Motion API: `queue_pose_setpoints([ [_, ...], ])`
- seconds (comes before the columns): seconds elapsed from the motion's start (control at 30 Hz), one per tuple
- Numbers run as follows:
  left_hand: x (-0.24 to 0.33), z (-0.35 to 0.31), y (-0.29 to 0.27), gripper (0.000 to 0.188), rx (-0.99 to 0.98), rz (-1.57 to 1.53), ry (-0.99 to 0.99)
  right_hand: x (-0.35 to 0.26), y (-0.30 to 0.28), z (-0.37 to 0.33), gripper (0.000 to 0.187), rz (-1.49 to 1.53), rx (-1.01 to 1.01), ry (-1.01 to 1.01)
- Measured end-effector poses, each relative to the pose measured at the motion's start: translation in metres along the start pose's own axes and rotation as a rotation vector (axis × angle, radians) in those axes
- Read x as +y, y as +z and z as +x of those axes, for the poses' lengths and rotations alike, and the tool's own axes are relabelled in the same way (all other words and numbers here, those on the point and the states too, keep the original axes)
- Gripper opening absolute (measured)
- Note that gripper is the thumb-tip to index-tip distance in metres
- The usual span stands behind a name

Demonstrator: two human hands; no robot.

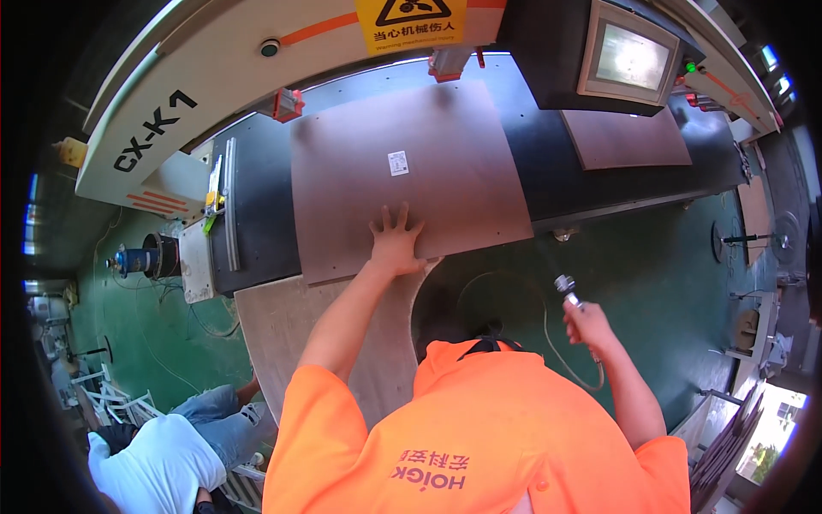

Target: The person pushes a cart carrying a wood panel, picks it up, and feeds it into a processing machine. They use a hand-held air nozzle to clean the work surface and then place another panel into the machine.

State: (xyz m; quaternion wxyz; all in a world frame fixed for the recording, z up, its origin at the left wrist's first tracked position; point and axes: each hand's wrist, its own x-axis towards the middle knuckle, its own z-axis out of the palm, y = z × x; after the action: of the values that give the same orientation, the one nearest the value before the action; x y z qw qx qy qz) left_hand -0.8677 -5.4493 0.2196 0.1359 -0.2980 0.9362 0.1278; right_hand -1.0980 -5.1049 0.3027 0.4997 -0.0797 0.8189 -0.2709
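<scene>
My left hand (396,244) lies with fingers spread on a large brown board (342,197), near its front edge. On that board is a small white label (398,163). The board rests on the black bed of a machine (548,193). Off to the right, over the floor, my right hand (586,324) is closed round the handle of an air blow gun (565,287). Its silver nozzle end points toward the machine, apart from the board. From the handle hangs a thin pale hose (550,330).
A second brown board (629,137) lies on the bed's right part. Above it hangs a control screen (632,58). Red-tipped clamps (288,104) stand over the first board. A pale wooden tabletop (334,334) adjoins the bed. Another person in white (163,454) is at lower left.
</scene>
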Motion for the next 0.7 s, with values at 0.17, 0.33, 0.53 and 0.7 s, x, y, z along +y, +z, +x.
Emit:
queue_pose_setpoints([
  [0.17, -0.001, 0.014, -0.001, 0.088, -0.003, 0.021, 0.015, -0.011, 0.008, -0.016, 0.041, -0.128, -0.019, 0.079],
  [0.33, -0.002, 0.025, -0.011, 0.089, -0.136, 0.072, -0.016, 0.002, 0.006, -0.005, 0.038, -0.028, -0.089, 0.06],
  [0.53, -0.032, 0.068, -0.015, 0.091, -0.075, 0.038, -0.021, 0.029, 0.033, 0.001, 0.039, 0.174, -0.2, 0.015],
  [0.7, -0.042, 0.09, -0.032, 0.094, -0.078, 0.0, -0.071, 0.025, 0.028, -0.003, 0.04, 0.288, -0.052, 0.073],
])
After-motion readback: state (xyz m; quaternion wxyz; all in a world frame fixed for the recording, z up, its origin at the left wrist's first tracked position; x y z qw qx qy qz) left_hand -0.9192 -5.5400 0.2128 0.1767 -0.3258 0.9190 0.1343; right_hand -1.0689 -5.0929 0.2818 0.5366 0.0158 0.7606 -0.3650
